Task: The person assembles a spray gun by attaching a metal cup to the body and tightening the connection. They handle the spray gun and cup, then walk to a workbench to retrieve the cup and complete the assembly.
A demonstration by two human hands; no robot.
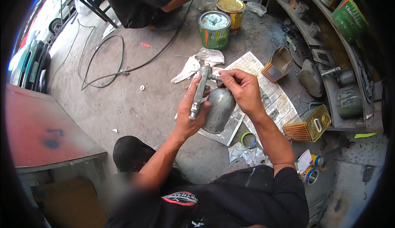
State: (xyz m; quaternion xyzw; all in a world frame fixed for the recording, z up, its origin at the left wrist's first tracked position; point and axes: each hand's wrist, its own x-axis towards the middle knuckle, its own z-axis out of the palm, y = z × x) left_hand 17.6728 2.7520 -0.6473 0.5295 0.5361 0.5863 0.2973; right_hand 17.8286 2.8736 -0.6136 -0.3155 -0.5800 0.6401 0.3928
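Note:
A grey metal paint spray gun with a rounded metal cup is held up in front of me. My left hand wraps round the gun's slim body, its thumb alongside the cup. With thumb and fingers my right hand pinches the small fitting at the gun's upper right, above the cup. The exact part between those fingertips is partly hidden. Beneath the hands lie newspaper sheets on the concrete floor, and a crumpled white cloth lies just beyond the gun.
Ahead stand a green paint can and a yellow one. Another person crouches at the back, near a looped hose. Cluttered shelves, an open cardboard box and a rectangular tin line the right; a red panel is left.

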